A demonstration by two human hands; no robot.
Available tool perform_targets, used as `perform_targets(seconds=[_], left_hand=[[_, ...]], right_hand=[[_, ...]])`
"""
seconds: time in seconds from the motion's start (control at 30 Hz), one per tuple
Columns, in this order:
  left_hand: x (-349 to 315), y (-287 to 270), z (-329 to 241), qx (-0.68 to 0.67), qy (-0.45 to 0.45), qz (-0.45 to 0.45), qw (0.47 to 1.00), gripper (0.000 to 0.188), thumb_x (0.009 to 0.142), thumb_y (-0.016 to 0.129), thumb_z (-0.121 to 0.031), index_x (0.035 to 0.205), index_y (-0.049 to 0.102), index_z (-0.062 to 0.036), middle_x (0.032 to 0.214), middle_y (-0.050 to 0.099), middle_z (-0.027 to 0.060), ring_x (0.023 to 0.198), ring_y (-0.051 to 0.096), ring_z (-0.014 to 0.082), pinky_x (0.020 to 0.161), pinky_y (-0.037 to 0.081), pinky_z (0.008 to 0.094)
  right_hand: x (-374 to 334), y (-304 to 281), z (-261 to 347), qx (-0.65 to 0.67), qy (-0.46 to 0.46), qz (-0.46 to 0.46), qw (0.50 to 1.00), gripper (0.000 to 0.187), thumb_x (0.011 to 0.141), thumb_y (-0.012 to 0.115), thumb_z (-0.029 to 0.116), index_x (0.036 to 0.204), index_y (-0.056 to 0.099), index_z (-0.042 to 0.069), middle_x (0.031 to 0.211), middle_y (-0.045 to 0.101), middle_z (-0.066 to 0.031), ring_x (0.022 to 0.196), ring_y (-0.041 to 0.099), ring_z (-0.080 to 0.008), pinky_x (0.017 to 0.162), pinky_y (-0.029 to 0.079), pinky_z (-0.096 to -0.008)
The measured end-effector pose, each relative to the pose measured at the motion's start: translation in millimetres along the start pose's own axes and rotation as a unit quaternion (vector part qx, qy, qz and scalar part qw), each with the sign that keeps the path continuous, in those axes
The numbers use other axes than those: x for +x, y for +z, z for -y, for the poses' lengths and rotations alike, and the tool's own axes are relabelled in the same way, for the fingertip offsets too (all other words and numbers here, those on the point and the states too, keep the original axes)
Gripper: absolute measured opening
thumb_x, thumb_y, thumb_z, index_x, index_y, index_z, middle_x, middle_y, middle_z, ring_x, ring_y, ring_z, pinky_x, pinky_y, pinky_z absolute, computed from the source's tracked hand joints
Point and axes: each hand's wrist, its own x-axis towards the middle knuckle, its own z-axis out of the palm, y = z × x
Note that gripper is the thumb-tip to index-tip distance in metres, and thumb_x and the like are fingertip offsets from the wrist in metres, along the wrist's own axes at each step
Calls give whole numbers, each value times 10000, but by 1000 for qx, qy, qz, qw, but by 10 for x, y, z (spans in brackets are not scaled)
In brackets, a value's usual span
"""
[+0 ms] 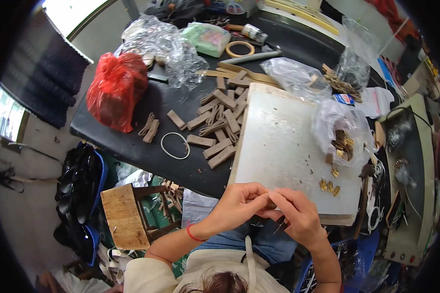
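My left hand (245, 199) and my right hand (300, 217) meet at the front edge of the white board. Both are closed, fingertips together around a small brown piece (270, 207), mostly covered by the fingers. A thin dark tool (279, 226) sticks out below the fingers of my right hand; its kind I cannot make out. Several small gold metal pieces (330, 187) lie on the board (278, 141) beyond my right hand. More fill an open clear plastic bag (322, 122). Left of the board, folded beige strap bundles (221, 157) lie in a loose pile.
On the black table (146, 146) sit a red plastic bag (113, 93), a white ring (175, 146), crumpled clear plastic (156, 41), a green pack (206, 39) and a tape roll (240, 49). A wooden stool (124, 217) stands lower left. Another person's arm (49, 282) shows bottom left.
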Motion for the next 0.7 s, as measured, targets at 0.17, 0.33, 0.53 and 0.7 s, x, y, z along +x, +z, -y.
perform_targets(seconds=[0.17,0.33,0.53,0.7], left_hand=[[22,-562,-233,343,254,-171,888,167,910,507,-18,996,646,13,914,673,105,798,648,135,708,535,278],[143,-1852,-550,732,240,-283,572,413,786,477,86,1164,581,-44,1285,526,148,1270,402,347,1017,368,412],[87,-1728,-783,667,207,-250,671,170,813,589,-24,982,609,-11,953,647,143,816,643,277,723,509,311],[67,-671,-336,150,198,-153,957,282,891,537,11,1168,575,49,1049,631,111,849,632,144,752,536,264]], right_hand=[[-48,179,-58,-21,53,-73,996,415,693,663,-88,1094,610,5,852,631,-100,613,576,-189,510,462,-275],[-33,161,63,56,232,-72,968,324,767,658,-73,1076,622,18,872,642,-103,599,571,-154,498,450,-255],[-69,152,92,117,239,-84,960,212,804,625,-72,991,664,17,872,671,-71,631,552,-59,478,397,-195],[-50,156,149,300,372,-82,875,200,788,668,-45,973,672,33,870,648,-53,632,548,-55,481,388,-190]])
